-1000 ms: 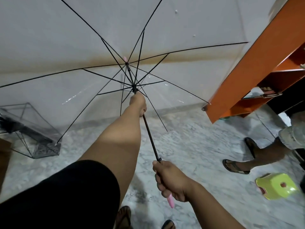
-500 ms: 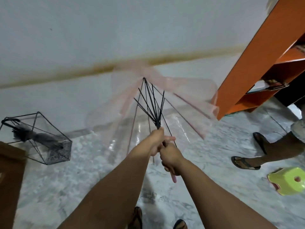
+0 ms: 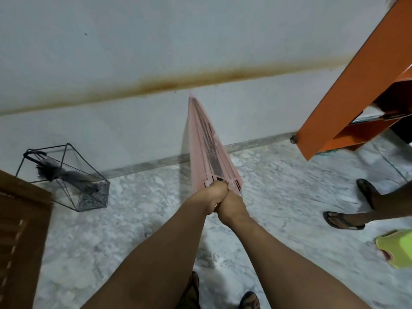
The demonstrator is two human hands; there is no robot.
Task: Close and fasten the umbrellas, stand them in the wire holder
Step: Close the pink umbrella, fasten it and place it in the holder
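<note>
open marble floor point(image 3: 142, 221) lies between my arms and the wire holder point(image 3: 66, 177) at left. holder tilted against the wall, a dark umbrella point(image 3: 64, 172) filling part of it. brown panel point(image 3: 20, 237) crowds its near-left side. orange shelf point(image 3: 347, 94) overhangs upper right. a person's sandalled feet point(image 3: 343, 219) and a green stool point(image 3: 396, 248) block the right.

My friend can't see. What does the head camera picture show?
Two hands, the left hand and right hand, grip a folded pink umbrella pointing toward a white wall. On the marble floor to the left, a wire holder already holds a dark umbrella.
</note>
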